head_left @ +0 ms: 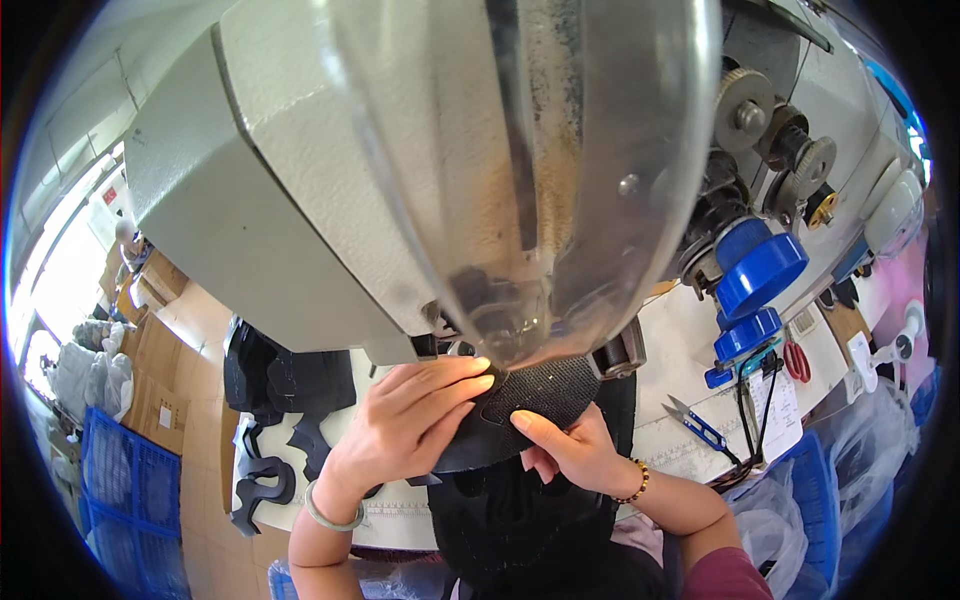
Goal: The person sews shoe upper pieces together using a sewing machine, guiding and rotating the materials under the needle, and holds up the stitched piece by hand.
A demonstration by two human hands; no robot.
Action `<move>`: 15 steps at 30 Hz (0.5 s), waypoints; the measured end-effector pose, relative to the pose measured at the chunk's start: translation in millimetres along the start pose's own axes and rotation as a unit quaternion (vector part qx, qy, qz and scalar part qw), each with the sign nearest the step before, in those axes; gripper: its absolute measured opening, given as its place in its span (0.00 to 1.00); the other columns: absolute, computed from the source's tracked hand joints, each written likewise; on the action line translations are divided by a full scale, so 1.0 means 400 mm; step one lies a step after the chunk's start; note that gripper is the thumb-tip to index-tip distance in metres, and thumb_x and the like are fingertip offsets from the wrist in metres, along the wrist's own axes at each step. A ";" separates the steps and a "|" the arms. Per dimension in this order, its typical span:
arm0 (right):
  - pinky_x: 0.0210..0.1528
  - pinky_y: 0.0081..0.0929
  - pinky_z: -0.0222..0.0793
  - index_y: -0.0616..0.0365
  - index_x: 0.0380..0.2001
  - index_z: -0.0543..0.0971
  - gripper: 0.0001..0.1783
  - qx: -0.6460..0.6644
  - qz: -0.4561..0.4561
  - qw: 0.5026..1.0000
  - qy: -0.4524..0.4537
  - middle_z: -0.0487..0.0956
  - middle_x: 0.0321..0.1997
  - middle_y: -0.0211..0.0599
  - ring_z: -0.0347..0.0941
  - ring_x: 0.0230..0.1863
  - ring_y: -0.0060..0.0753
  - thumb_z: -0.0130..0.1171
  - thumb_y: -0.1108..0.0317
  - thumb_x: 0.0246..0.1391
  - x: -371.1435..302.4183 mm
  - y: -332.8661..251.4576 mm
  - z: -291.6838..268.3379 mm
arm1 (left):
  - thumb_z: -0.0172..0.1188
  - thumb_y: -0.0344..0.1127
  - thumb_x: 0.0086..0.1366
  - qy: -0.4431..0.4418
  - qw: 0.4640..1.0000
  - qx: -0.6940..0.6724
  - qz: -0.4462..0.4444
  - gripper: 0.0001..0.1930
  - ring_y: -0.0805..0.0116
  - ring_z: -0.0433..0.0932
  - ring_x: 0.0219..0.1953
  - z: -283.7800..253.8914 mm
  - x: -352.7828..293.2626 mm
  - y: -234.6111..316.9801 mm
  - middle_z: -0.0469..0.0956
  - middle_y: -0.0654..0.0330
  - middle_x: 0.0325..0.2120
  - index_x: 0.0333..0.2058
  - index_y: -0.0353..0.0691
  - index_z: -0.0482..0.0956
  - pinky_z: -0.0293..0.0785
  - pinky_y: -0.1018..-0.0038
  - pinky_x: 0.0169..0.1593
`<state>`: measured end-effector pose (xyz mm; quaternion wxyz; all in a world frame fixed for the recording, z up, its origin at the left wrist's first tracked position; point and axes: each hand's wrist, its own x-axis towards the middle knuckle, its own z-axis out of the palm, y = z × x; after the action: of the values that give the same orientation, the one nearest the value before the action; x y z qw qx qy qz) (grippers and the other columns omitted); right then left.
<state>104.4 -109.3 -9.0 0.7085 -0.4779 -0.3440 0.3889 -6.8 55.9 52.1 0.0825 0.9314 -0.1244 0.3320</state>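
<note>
A black shoe-upper-like piece with a mesh panel (545, 392) lies under the head of a sewing machine (290, 190). My left hand (405, 420) rests on the left part of this piece, fingers stretched out close to the needle area, thumb lying lower on it. From the right, my right hand (575, 450) grips the near edge, its thumb on top and the other fingers partly hidden underneath. A clear plastic guard (520, 300) and the machine head cover the needle and the far part of the piece.
Stacked black pieces (290, 375) and curved dark cut pieces (262, 485) lie on the left of the white table (390, 525). Blue-handled scissors (695, 425), red-handled scissors (796, 358) and a paper sheet (778, 405) are on the right. Blue crates (130, 490) stand on the floor.
</note>
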 end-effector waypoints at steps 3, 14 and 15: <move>0.09 0.11 0.56 0.62 0.33 0.74 0.11 0.001 0.031 1.000 0.004 0.71 0.13 0.27 0.65 0.09 0.14 0.53 0.63 0.58 -0.001 -0.021 -0.002 | 0.60 0.25 0.50 -0.017 0.996 -0.051 -0.069 0.17 0.63 0.76 0.40 -0.010 -0.001 -0.002 0.77 0.61 0.39 0.41 0.44 0.80 0.72 0.68 0.42; 0.09 0.10 0.57 0.62 0.31 0.74 0.16 0.000 0.039 0.997 -0.073 0.73 0.13 0.28 0.67 0.09 0.15 0.48 0.58 0.61 0.006 0.008 0.039 | 0.59 0.22 0.49 -0.069 0.995 -0.048 -0.054 0.18 0.60 0.77 0.32 -0.046 0.029 -0.011 0.77 0.57 0.36 0.40 0.44 0.81 0.75 0.72 0.33; 0.09 0.10 0.57 0.63 0.31 0.74 0.16 0.006 0.044 0.996 -0.073 0.74 0.15 0.29 0.67 0.10 0.15 0.48 0.59 0.61 0.006 0.012 0.037 | 0.59 0.22 0.49 -0.051 0.996 -0.060 -0.040 0.17 0.61 0.77 0.31 -0.042 0.031 -0.012 0.77 0.57 0.36 0.40 0.44 0.81 0.75 0.72 0.33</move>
<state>91.5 -100.0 -8.8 0.6668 -0.4584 -0.3711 0.4556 -5.9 62.4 72.6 0.1451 0.9447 -0.1104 0.2725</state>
